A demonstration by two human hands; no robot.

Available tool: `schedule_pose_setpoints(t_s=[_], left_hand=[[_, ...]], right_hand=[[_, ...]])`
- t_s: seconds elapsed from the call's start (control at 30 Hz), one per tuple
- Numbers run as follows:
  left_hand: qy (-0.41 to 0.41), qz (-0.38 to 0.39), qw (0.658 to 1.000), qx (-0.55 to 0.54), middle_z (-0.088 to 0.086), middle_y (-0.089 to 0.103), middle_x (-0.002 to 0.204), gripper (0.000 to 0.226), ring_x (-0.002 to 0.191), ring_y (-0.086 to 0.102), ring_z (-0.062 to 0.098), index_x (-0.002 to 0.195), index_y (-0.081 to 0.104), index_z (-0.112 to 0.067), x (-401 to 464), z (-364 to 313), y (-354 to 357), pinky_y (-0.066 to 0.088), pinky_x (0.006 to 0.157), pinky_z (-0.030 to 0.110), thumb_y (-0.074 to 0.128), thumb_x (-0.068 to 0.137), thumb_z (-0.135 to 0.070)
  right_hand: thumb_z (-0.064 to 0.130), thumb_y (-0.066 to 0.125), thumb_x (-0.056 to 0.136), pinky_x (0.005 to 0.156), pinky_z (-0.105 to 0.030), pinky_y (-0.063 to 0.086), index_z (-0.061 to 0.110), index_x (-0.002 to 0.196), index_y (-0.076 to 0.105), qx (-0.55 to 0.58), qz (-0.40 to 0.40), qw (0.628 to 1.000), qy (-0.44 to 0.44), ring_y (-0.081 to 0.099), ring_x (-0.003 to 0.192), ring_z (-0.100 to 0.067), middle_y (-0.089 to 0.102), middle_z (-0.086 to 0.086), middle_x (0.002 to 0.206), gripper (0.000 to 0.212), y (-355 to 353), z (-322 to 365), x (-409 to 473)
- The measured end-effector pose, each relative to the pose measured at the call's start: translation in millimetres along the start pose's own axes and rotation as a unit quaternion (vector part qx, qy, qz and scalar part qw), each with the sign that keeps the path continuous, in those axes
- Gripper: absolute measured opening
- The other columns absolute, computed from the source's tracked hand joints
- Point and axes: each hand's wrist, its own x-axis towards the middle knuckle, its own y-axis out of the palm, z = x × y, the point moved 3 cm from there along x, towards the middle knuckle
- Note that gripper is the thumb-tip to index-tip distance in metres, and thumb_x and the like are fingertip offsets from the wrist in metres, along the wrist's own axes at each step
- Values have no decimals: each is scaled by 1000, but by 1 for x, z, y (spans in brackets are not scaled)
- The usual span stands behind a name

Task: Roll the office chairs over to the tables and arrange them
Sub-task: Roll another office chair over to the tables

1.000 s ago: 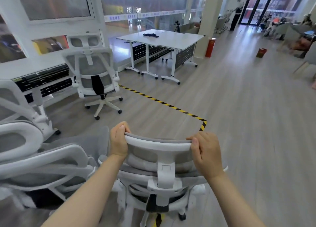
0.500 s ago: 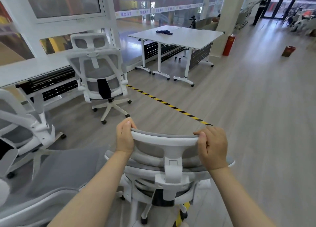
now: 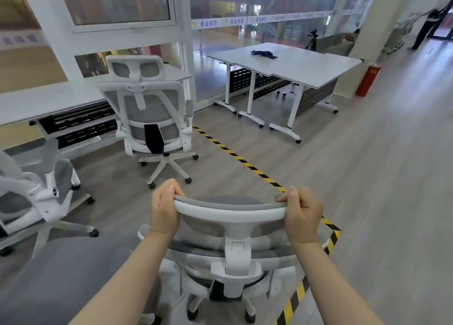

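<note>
A white office chair with grey mesh (image 3: pixel 231 251) stands right in front of me, its back toward me. My left hand (image 3: pixel 163 209) grips the left end of its headrest and my right hand (image 3: pixel 302 214) grips the right end. The white tables (image 3: pixel 304 66) stand pushed together ahead, at the upper right, on castor feet. A second white chair (image 3: pixel 149 118) stands between me and the window, a little left of centre. A third chair (image 3: pixel 36 190) is at the left edge, partly cut off.
Yellow-black floor tape (image 3: pixel 245 163) runs diagonally from the glass wall to a corner by my right hand. A dark cloth (image 3: pixel 263 54) lies on the tables. A red bin (image 3: pixel 367 80) stands by a pillar. A person (image 3: pixel 431 18) stands far right. A grey seat (image 3: pixel 61 275) fills the lower left.
The chair I hold has rolled forward, past the chairs on the left. The tables and the second chair now appear nearer. Both hands kept their grip on the headrest.
</note>
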Motion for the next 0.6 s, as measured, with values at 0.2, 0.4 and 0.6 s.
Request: schedule_pose_setpoints(t_s=[0.2, 0.4, 0.6], left_hand=[[-14, -15, 1000, -11, 11, 33, 56, 25, 54, 30, 14, 54, 38, 0, 55, 16, 45, 28, 50, 23, 35, 78, -6], [1, 4, 1000, -9, 1, 37, 55, 29, 55, 33, 14, 56, 40, -8, 115, 39, 79, 31, 53, 21, 32, 84, -4], [7, -25, 1000, 0, 14, 40, 55, 33, 53, 36, 22, 55, 42, -3, 175, 69, 105, 32, 52, 29, 32, 86, -9]], right_hand=[[22, 44, 87, 60, -35, 39, 6, 56, 57, 51, 33, 998, 36, 48, 63, -25, 51, -5, 58, 38, 35, -53, 85], [7, 41, 89, 58, -27, 35, 9, 55, 51, 105, 52, 992, 57, 42, 58, -14, 48, 3, 56, 36, 78, -93, 159], [5, 40, 87, 57, -20, 34, 15, 53, 49, 139, 81, 986, 49, 41, 58, -13, 45, 9, 55, 36, 125, -123, 226]])
